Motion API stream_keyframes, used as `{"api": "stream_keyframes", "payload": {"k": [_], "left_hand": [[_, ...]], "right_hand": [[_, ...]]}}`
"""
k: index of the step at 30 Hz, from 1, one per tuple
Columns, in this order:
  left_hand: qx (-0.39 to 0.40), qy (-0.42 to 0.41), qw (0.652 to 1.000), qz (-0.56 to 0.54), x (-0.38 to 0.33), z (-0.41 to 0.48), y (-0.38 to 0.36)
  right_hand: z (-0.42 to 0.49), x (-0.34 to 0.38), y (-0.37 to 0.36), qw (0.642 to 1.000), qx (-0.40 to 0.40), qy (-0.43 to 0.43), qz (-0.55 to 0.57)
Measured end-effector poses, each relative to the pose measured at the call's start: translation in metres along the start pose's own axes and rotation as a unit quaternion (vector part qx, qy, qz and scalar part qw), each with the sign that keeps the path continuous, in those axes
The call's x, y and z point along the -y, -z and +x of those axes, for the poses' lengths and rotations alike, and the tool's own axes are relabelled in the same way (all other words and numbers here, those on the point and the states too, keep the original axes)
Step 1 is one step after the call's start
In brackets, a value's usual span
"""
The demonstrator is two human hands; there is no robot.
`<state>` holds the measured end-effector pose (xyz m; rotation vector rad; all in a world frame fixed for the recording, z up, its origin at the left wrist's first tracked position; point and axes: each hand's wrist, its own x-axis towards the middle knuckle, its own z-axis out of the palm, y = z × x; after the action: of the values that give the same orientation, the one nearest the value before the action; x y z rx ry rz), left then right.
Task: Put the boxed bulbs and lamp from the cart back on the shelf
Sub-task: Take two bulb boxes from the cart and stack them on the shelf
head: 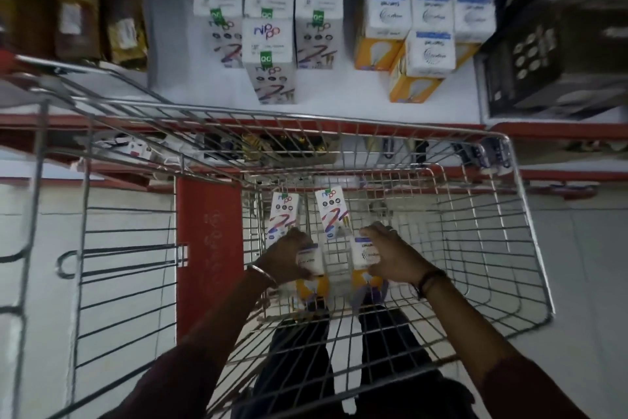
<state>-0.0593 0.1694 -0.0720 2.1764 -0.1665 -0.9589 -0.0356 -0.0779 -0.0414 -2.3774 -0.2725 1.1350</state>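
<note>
The wire cart (509,248) holds four boxes on its floor. At the far end lie two tall white boxes, the left tall box (283,216) and the right tall box (331,213), side by side. Nearer sit two white-and-orange bulb boxes, the left bulb box (311,269) and the right bulb box (367,259). Both forearms reach down into the cart from the near edge, wrists bent inward, a bangle on the left and a dark band on the right. The left hand (287,257) is curled around the left bulb box, gripping it; the right hand (390,255) likewise grips the right bulb box. Beyond the cart, the white shelf (339,96) carries rows of matching tall boxes (268,58) on the left and stacked bulb boxes (430,51) on the right.
</note>
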Motion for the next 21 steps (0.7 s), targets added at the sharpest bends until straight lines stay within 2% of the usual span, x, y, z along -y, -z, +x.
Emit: {"api": "stream_keyframes", "payload": {"k": [4, 8, 14, 18, 21], "left_hand": [[-0.066, -0.065, 0.995, 0.037, -0.058, -0.023, 0.037], [-0.141, -0.112, 0.982, 0.056, -0.118, -0.042, 0.071], [-0.285, -0.184, 0.932, 0.127, -0.206, -0.041, 0.127], [-0.347, -0.184, 0.905, 0.163, -0.242, -0.016, 0.146], [-0.366, -0.159, 0.899, 0.181, -0.255, 0.011, 0.151]], "right_hand": [[-0.045, 0.021, 0.05, 0.996, -0.078, 0.024, 0.036], [-0.088, 0.036, 0.106, 0.983, -0.177, 0.054, 0.02], [-0.125, 0.055, 0.193, 0.941, -0.331, 0.068, -0.021], [-0.125, 0.057, 0.237, 0.911, -0.402, 0.042, -0.076], [-0.109, 0.051, 0.258, 0.896, -0.424, 0.007, -0.134]]}}
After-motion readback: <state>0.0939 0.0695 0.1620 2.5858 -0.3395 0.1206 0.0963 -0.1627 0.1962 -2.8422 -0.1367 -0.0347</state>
